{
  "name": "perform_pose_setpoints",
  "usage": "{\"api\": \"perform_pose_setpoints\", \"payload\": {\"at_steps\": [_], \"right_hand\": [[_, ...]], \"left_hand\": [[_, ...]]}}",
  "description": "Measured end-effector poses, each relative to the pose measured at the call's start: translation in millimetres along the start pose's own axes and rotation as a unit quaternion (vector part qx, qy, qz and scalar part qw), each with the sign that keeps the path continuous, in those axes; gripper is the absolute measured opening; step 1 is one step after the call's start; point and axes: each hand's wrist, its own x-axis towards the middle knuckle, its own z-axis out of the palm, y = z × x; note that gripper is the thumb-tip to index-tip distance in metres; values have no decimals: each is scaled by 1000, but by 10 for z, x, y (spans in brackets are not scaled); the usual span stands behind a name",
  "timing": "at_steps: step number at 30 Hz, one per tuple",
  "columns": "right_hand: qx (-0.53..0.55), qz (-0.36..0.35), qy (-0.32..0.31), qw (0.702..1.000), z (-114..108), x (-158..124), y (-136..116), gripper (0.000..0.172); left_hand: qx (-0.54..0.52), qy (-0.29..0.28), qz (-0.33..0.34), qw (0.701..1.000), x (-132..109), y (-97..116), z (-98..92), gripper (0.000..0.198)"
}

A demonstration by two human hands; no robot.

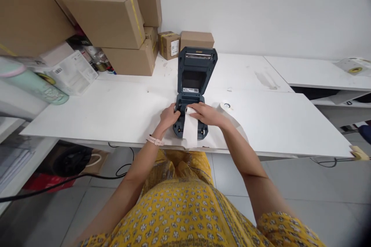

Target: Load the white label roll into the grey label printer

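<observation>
A dark label printer (pixel 197 72) stands near the front edge of the white table with its lid tipped up and back. Over its open bay, my right hand (pixel 206 113) is closed around a small white paper roll (pixel 190 110). From the roll, a paper strip (pixel 190 131) runs forward over the printer's front and the table edge. My left hand (pixel 169 116) grips the printer's left side, thumb inside the bay and fingers mostly hidden outside. Right of the printer lies another white roll (pixel 226 105), with a length of backing paper curving off behind my right forearm.
Stacked cardboard boxes (pixel 106 19) rise at the back left, with smaller cartons (pixel 197 38) along the wall. A mint-green bottle (pixel 34 83) and a white box (pixel 75 73) stand at the left. Black cables (pixel 95 175) hang below the table. A shelf unit (pixel 333 96) adjoins at right.
</observation>
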Motion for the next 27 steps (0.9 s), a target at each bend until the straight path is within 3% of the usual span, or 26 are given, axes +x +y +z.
{"api": "perform_pose_setpoints", "payload": {"at_steps": [4, 12, 21, 27], "right_hand": [[-90, 10, -18, 996, 251, 231, 75, 45], [-123, -6, -25, 992, 299, 191, 114, 45], [-83, -18, 8, 996, 319, 141, 95, 43], [-14, -8, 66, 998, 366, 109, 99, 30]], "left_hand": [[-35, 26, 13, 999, 4, -36, 64, 56], [-56, 38, 23, 997, 14, -97, 102, 56], [-78, 34, 27, 996, -10, -113, 90, 58], [-86, 42, 27, 995, 28, -134, 136, 58]]}}
